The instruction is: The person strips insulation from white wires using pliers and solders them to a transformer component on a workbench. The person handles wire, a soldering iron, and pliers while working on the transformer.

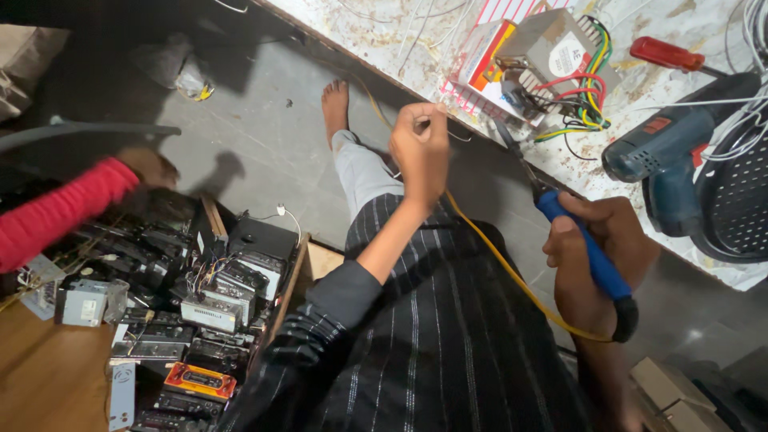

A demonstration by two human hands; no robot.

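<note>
While the right hand [596,256] is wrapping closed around the blue handle of a soldering iron [588,256], its dark tip is pointing toward 11 o'clock at the wired transformer assembly [552,68] sitting on the stained white bench [384,32]. The left hand [420,148] is pinching its fingertips shut at 9 o'clock of that assembly; it is probably gripping a thin wire or solder strand, though the strand itself is too fine to make out. The iron's yellow cord [512,272] is looping down across the striped lap and back up to the handle's base.

The main risk, as I judge it, is the cord snagging on the knee and jerking the tip off its joint into the coloured leads. The pinching fingers are also sitting near the tip, so a slip could burn them. A cordless drill [680,156] and a red-handled screwdriver [668,54] are crowding the bench at 3 o'clock, leaving little elbow room. Another person's red sleeve [60,212] is reaching over a crate of car stereos [200,312] at 8 o'clock, well apart.
</note>
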